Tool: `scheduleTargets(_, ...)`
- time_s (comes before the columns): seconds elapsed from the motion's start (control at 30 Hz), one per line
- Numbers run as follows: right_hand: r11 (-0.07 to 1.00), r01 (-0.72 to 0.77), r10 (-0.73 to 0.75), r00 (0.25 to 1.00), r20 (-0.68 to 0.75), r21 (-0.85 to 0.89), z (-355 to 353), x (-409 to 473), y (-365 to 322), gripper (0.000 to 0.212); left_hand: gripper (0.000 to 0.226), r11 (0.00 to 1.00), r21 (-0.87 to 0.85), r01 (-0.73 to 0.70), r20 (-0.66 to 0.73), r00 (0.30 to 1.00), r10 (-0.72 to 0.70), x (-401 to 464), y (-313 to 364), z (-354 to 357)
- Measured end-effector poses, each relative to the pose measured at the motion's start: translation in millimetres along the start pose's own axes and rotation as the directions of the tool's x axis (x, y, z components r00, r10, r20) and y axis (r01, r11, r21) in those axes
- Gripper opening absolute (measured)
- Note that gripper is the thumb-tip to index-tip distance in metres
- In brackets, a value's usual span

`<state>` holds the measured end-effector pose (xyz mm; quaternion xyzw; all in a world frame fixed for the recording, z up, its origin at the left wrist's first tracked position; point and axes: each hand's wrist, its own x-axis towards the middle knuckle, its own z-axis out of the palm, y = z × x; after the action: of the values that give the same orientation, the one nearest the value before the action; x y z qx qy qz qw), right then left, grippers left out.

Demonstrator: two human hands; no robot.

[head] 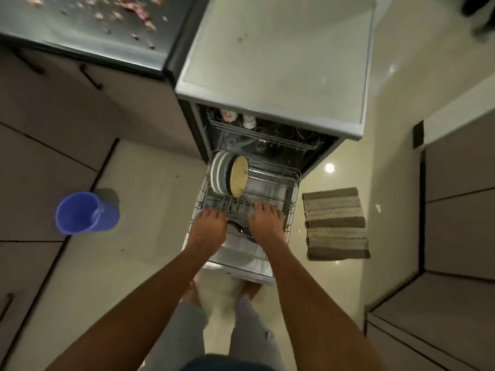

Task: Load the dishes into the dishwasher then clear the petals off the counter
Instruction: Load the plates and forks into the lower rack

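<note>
1. Right now, both your hands are down on the front of the pulled-out lower rack (290,183) of the dishwasher (273,76), and its door (241,266) lies dropped open beneath them.
2. Your left hand (210,227) sits palm-down on the rack's front left corner, fingers reaching forward onto the wires; whether they curl around a wire or just rest there cannot be made out from above.
3. Your right hand (266,223) lies just beside it to the right, also palm-down, fingers spread onto the front wires. Its grip is equally unclear.
4. Between your two hands, low in the rack, a dark rounded item (239,229) peeks out; it is too hidden to name.
5. Dishes are in: a row of white plates (218,172) stands upright on edge at the rack's back left, and a cream-yellow plate (239,176) leans against them on their right side.
6. Up in the upper rack (267,140), tucked mostly inside the machine, two patterned cups (227,115) sit at the left end.
7. Petals (126,8) lie scattered across the grey counter (80,36) at top left, well apart from your hands.
8. On the floor, a blue bucket (87,213) stands to the left of the dishwasher, and a striped woven mat (336,223) lies to the right of the open door.
9. Your feet show just below the door's front edge.
</note>
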<state>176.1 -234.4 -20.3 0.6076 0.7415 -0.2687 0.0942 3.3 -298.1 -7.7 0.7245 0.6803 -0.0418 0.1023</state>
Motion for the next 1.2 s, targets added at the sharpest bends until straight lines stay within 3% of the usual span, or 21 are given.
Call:
scheduleTargets(0.13,0.998,0.053,-0.054,0.998,-0.033,-0.013,-19,-36,-55,0.048,0.021,0.998,-0.001,0.062,-0.037,0.997,-0.062,-50,-46,-30)
scheduleTargets(0.3,0.996,0.088,-0.090,0.995,-0.049,-0.032,-23,-64,-138,0.027,0.021,0.984,-0.005,0.178,-0.002,0.984,-0.178,-122,-130,-50)
scheduleTargets(0.47,0.986,0.151,-0.156,0.985,-0.070,-0.075,-9,-72,-241,0.027,0.012,0.971,0.047,0.236,0.017,0.971,-0.237,-168,-229,-77)
scheduleTargets(0.57,0.977,0.201,-0.207,0.972,-0.112,-0.066,-6,-65,-301,0.026,0.020,0.965,0.036,0.261,-0.039,0.965,-0.260,-176,-280,-106)
scheduleTargets(0.8,0.954,0.298,-0.301,0.938,-0.169,-0.047,-19,-19,-410,0.026,0.022,0.927,-0.035,0.373,-0.098,0.922,-0.374,-162,-367,-151)
scheduleTargets(1.0,0.938,0.333,-0.345,0.919,-0.191,-0.095,-39,37,-472,0.027,0.017,0.880,-0.230,0.415,-0.110,0.888,-0.447,-116,-427,-169)
scheduleTargets(1.2,0.929,0.353,-0.367,0.914,-0.174,-0.106,-60,133,-539,0.027,0.016,0.868,-0.231,0.439,-0.095,0.878,-0.469,-37,-513,-194)
